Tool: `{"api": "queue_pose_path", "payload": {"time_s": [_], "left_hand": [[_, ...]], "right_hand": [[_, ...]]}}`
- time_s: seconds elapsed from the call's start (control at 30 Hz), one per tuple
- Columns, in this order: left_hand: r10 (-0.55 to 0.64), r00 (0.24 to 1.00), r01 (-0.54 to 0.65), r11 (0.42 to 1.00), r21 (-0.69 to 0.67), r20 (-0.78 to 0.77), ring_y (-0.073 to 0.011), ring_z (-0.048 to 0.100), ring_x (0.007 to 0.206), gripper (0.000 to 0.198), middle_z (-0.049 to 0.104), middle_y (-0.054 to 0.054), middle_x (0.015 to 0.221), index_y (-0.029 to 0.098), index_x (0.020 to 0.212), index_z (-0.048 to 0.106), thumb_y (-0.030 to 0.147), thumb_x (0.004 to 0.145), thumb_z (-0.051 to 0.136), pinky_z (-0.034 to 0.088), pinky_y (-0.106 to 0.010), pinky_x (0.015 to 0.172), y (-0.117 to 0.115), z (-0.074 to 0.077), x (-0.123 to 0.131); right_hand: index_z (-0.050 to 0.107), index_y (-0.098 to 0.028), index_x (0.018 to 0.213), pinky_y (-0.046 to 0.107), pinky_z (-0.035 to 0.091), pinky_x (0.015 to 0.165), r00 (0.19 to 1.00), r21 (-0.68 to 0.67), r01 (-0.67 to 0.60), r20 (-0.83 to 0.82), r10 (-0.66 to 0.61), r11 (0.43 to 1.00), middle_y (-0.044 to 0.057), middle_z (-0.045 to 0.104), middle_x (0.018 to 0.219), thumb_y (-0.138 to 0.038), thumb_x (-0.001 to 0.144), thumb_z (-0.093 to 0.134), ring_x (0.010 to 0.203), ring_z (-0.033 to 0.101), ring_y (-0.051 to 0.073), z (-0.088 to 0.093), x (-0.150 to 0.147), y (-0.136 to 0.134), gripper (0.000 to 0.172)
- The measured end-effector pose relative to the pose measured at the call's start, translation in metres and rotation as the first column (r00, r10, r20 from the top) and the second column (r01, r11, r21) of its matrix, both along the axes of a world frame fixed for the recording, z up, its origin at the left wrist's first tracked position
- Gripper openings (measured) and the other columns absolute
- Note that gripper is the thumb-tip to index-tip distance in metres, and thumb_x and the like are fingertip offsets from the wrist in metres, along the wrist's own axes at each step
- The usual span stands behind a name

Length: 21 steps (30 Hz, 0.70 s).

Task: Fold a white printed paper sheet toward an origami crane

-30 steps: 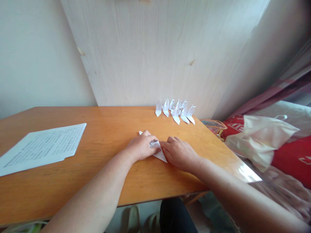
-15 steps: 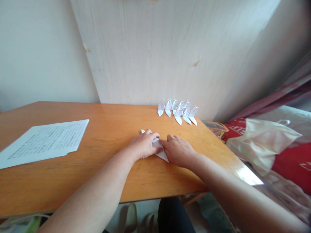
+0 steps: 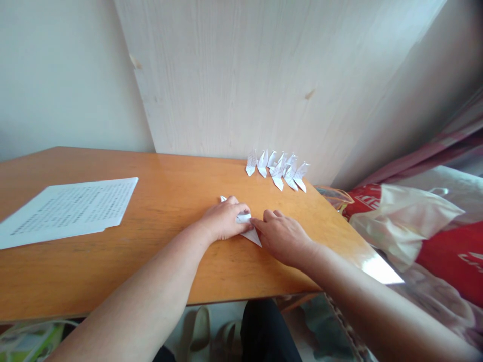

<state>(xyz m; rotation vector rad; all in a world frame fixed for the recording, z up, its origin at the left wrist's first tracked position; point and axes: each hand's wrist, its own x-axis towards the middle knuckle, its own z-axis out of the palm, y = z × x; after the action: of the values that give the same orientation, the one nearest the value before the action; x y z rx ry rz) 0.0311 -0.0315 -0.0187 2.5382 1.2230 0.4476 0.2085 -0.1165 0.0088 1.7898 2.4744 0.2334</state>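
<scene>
Since the earlier frame the right hand [image 3: 285, 236] has slid slightly toward the near edge of the worktop [image 3: 169, 186], along the right side of the folded paper [image 3: 252, 237]; the left hand [image 3: 228, 218] keeps its place on it. The paper lies between the two hands, nearer the worktop's right edge than its far-left corner, one sharp point directed toward the near edge. The left hand is partly closed over it, thumb on one side of a narrow strip and fingers on the other, holding it down. The right hand has its index finger outstretched, tip against the paper's side, the other fingers bent — whether the thumb grips anything I cannot tell from here.

At the far-right corner stands a cluster of folded paper figures [image 3: 277, 171], before a pale panel [image 3: 226, 75]. Toward the left lie printed sheets [image 3: 75, 206]. Beyond the right edge — a white bag [image 3: 400, 221], overlapping red material [image 3: 456, 256].
</scene>
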Motion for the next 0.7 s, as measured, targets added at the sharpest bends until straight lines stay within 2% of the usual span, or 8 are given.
{"api": "queue_pose_path", "payload": {"time_s": [0.27, 0.5, 0.7], "left_hand": [[-0.049, 0.999, 0.049, 0.999, -0.008, 0.002, -0.0233, 0.058, 0.095, 0.045, 0.056, -0.005, 0.111, 0.030, 0.108, 0.066, 0.066, 0.080, 0.058, 0.046, -0.031, 0.078, 0.003, -0.002, -0.003], [-0.046, 0.999, 0.046, 0.999, -0.023, -0.017, -0.0238, 0.056, 0.095, 0.048, 0.056, -0.005, 0.109, 0.029, 0.105, 0.066, 0.068, 0.079, 0.059, 0.045, -0.032, 0.078, 0.000, 0.004, -0.002], [-0.029, 0.999, 0.029, 0.999, -0.014, -0.016, -0.0241, 0.055, 0.097, 0.044, 0.056, -0.004, 0.111, 0.030, 0.110, 0.066, 0.059, 0.077, 0.064, 0.045, -0.032, 0.080, 0.001, 0.001, -0.001]], "right_hand": [[0.056, -0.029, 0.130, 0.034, 0.040, 0.073, 0.999, -0.037, 0.008, 0.048, -0.006, 0.999, 0.011, 0.058, 0.104, -0.027, 0.100, 0.033, 0.095, 0.054, 0.026, 0.002, 0.002, -0.011, 0.038], [0.052, -0.030, 0.134, 0.034, 0.039, 0.071, 0.997, -0.026, -0.017, 0.075, 0.019, 1.000, 0.010, 0.058, 0.102, -0.022, 0.097, 0.037, 0.093, 0.054, 0.025, 0.004, 0.004, -0.024, 0.041], [0.054, -0.028, 0.130, 0.033, 0.039, 0.067, 0.996, -0.034, -0.037, 0.083, 0.040, 0.999, 0.009, 0.059, 0.100, -0.018, 0.093, 0.042, 0.089, 0.055, 0.025, 0.005, 0.005, -0.037, 0.041]]}}
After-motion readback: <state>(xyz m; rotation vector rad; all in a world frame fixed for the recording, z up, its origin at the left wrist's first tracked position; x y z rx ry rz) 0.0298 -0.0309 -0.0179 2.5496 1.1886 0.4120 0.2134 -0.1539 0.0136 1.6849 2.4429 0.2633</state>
